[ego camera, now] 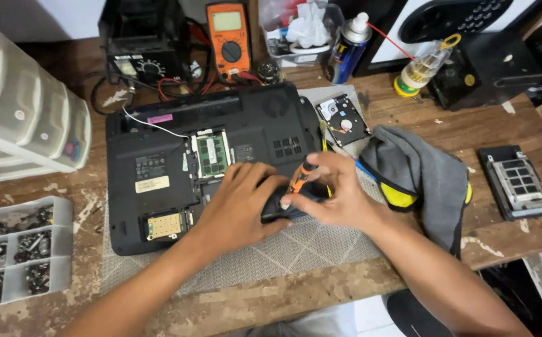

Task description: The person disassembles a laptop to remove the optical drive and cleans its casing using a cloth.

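I'm over the desk [408, 118], where the black laptop [177, 162] lies bottom-up on a mat near the front edge, memory bay uncovered. My left hand [239, 203] presses flat, fingers spread, on the small black part [283, 209] at its front right corner. My right hand [339, 190] pinches the orange screwdriver [300, 176], tip down. If that tip slips, I'd judge it could gouge the casing or flick a screw off the edge.

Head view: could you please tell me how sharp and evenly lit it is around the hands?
Head view: even, soft light with faint shadows; the left hand and right hand on the orange screwdriver look slightly soft, the laptop is fairly sharp, and the drawer unit bows at the edge.
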